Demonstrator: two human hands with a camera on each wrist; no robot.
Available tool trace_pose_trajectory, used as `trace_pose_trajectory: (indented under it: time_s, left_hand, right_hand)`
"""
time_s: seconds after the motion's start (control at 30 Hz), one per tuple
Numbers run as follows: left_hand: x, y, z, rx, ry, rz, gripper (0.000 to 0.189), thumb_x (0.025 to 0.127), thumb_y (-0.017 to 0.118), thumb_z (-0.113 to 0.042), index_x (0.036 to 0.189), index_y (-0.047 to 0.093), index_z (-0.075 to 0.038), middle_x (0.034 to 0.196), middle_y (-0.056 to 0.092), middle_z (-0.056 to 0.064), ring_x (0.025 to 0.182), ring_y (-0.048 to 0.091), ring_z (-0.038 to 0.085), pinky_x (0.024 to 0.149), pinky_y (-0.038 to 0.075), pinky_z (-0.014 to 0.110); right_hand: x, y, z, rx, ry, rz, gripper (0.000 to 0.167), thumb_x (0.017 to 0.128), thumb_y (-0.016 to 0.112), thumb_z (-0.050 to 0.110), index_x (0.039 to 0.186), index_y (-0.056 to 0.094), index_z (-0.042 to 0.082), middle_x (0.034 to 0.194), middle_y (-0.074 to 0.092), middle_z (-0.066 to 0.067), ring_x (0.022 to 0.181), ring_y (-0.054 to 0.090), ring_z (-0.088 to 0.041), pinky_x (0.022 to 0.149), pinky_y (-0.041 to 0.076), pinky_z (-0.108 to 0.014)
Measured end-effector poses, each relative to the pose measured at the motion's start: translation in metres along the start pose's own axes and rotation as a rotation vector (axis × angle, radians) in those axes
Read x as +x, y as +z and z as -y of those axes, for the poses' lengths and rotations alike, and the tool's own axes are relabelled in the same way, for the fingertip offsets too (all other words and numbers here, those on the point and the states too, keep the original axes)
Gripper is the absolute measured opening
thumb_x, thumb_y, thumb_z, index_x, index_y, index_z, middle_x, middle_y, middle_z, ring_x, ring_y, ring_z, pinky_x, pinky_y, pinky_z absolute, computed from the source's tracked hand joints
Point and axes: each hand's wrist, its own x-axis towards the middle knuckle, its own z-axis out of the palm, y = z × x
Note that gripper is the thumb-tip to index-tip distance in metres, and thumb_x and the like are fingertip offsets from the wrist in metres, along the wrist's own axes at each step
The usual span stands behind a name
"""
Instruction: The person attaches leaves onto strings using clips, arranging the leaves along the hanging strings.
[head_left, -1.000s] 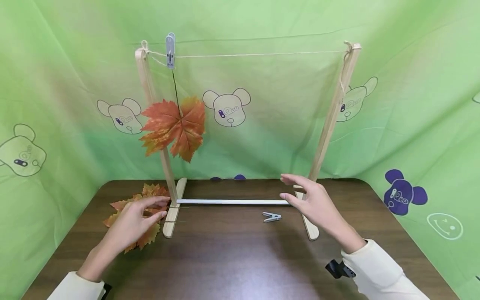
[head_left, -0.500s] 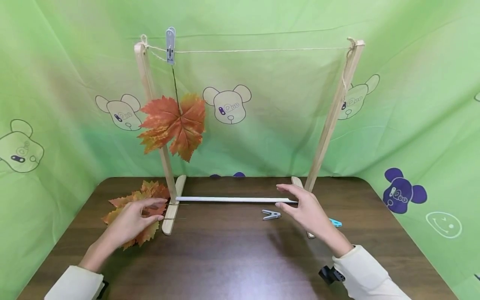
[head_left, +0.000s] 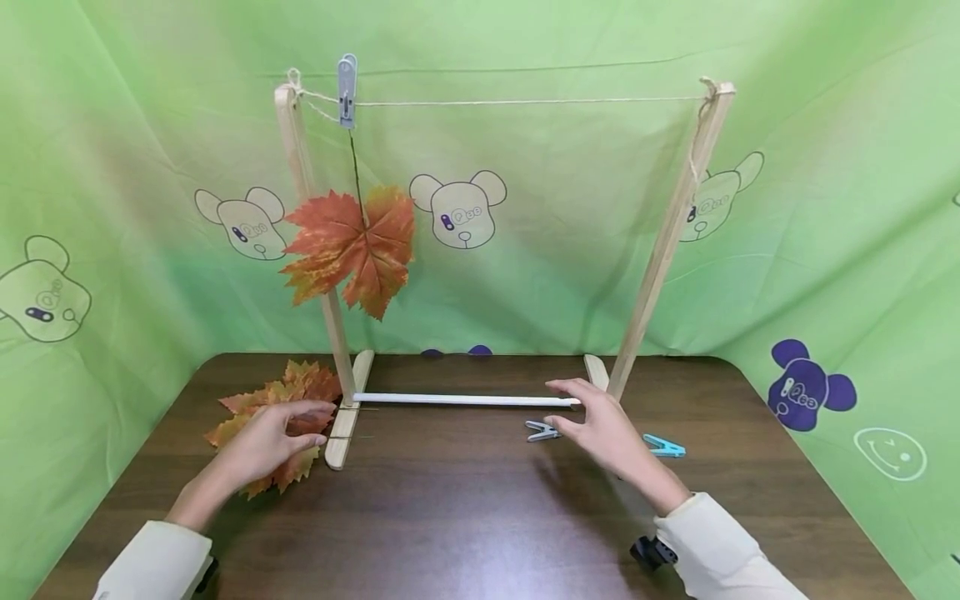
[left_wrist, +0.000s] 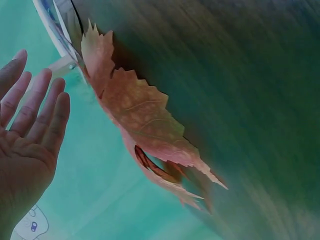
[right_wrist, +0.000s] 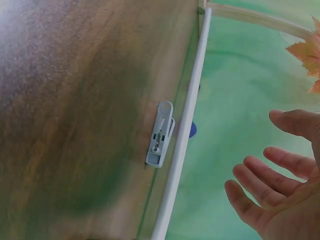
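Note:
My left hand hovers over a few orange-green artificial maple leaves on the table's left side, holding nothing; in the left wrist view its fingers are apart from the leaf. Near a grey clothespin is my right hand, thumb and fingers spread with nothing between them. The right wrist view shows that grey clothespin lying on the table, apart from the fingers. Another grey clothespin clamps an orange maple leaf by its stem to the string.
A wooden frame stands on the table, with a left post, a right post and a white bottom bar. Right of my right hand lies a blue clothespin. Green printed cloth surrounds the table.
My right hand has moved left and slightly down toward the grey clothespin, uncovering the blue clothespin. My left hand has stayed almost still over the leaves.

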Motion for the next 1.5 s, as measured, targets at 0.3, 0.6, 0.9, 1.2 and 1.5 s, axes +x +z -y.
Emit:
trace_pose_trajectory:
  time_s: [0.3,0.6,0.9,1.2,1.5]
  left_hand:
    - [0.003,0.001,0.007,0.017,0.001,0.002,0.039,0.094,0.077,-0.010,0.133,0.071,-0.005,0.123,0.076,0.014,0.116,0.072,0.035,0.090,0.058,0.048]
    - [0.007,0.003,0.010,-0.008,-0.021,0.020,0.042,0.093,0.080,-0.014,0.133,0.071,-0.007,0.122,0.076,0.014,0.111,0.071,0.031,0.074,0.053,0.032]
    - [0.009,0.008,0.012,-0.047,-0.031,0.047,0.045,0.091,0.082,-0.016,0.133,0.071,-0.006,0.122,0.077,0.011,0.114,0.071,0.033,0.093,0.059,0.048]
    - [0.011,0.010,0.014,-0.052,-0.033,0.057,0.045,0.090,0.082,-0.014,0.132,0.071,-0.004,0.118,0.077,0.010,0.106,0.073,0.026,0.085,0.059,0.029]
    - [0.013,0.011,0.018,-0.066,-0.021,0.066,0.044,0.090,0.082,-0.010,0.131,0.070,0.000,0.113,0.077,0.009,0.102,0.073,0.024,0.082,0.059,0.025]
  right_hand:
    - [-0.002,0.008,-0.002,-0.011,0.015,-0.007,0.044,0.087,0.083,0.008,0.128,0.071,0.001,0.119,0.075,-0.015,0.113,0.070,-0.035,0.099,0.054,-0.057]
    - [0.002,0.018,-0.004,0.018,0.029,0.029,0.041,0.086,0.081,0.002,0.125,0.070,-0.005,0.118,0.074,-0.016,0.114,0.070,-0.037,0.101,0.052,-0.056]
    - [0.005,0.026,-0.007,0.031,0.035,0.085,0.040,0.088,0.081,0.005,0.125,0.070,-0.004,0.121,0.073,-0.018,0.117,0.069,-0.040,0.102,0.053,-0.057]
    - [0.008,0.031,-0.014,-0.004,0.056,0.162,0.043,0.086,0.083,0.009,0.124,0.069,-0.005,0.124,0.073,-0.022,0.119,0.067,-0.043,0.104,0.052,-0.059]
    - [0.011,0.034,-0.019,0.032,0.078,0.225,0.041,0.085,0.083,0.005,0.122,0.070,-0.006,0.113,0.076,-0.020,0.109,0.072,-0.038,0.099,0.055,-0.055]
